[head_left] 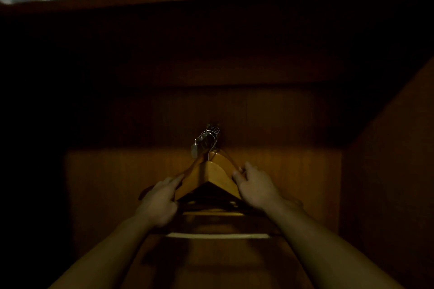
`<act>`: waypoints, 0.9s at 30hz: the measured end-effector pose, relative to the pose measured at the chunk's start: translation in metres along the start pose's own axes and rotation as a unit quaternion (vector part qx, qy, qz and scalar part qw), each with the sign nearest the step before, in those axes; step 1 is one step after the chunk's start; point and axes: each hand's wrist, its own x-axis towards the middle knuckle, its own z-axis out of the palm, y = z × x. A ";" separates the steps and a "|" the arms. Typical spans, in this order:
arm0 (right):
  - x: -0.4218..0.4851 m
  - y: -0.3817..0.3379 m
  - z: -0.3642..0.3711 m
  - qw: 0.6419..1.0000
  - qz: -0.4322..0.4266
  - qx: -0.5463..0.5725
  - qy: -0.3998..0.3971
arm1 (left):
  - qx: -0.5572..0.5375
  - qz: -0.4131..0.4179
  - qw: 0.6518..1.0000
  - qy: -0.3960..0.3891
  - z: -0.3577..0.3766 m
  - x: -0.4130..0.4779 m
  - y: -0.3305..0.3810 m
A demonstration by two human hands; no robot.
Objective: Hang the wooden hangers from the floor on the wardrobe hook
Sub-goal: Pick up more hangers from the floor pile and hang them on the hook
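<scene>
**Q:** What encloses both hands?
**A:** A dark wooden wardrobe (270, 171).

**Q:** And the hangers?
**A:** The hangers (217, 175) are bunched between the hands, with their wire loops on the hook (206, 138) just beyond the fingertips. The right hand (256, 189) pinches the right shoulder between thumb and fingers. The left hand (158, 202) lies along the left shoulder, forefinger straight; whether it grips cannot be told.

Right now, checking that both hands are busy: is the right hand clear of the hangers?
No, the right hand holds the right shoulder of the wooden hangers, which hang from the wardrobe hook.
</scene>
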 end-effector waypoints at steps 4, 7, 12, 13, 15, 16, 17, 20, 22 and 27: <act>-0.012 0.003 0.003 0.996 -0.070 -0.038 0.042 | 0.001 -0.010 1.000 -0.009 -0.004 0.004 0.000; -0.019 0.004 0.004 0.993 -0.098 -0.069 0.015 | 0.006 -0.019 1.000 -0.016 -0.007 0.006 -0.003; -0.023 -0.001 0.007 0.989 -0.097 -0.113 0.015 | -0.013 -0.013 1.000 -0.022 -0.010 0.007 -0.008; -0.024 -0.003 0.008 0.987 -0.096 -0.125 0.022 | -0.011 -0.013 0.999 -0.027 -0.011 0.007 -0.008; -0.024 -0.004 0.009 0.985 -0.092 -0.139 0.038 | -0.005 -0.011 0.999 -0.036 -0.013 0.010 -0.008; -0.024 -0.005 0.009 0.985 -0.088 -0.141 0.043 | -0.001 -0.008 0.999 -0.037 -0.014 0.011 -0.008; -0.024 -0.006 0.009 0.985 -0.083 -0.144 0.044 | 0.004 -0.011 0.999 -0.037 -0.016 0.012 -0.006; -0.027 -0.008 0.008 0.984 -0.071 -0.156 0.036 | -0.012 -0.027 0.998 -0.048 -0.020 0.015 -0.004; -0.030 -0.009 0.008 0.984 -0.061 -0.164 0.031 | -0.022 -0.044 0.997 -0.057 -0.020 0.015 -0.006; -0.039 -0.012 0.004 0.985 -0.037 -0.171 0.008 | 0.050 -0.047 0.996 -0.054 -0.018 0.010 -0.001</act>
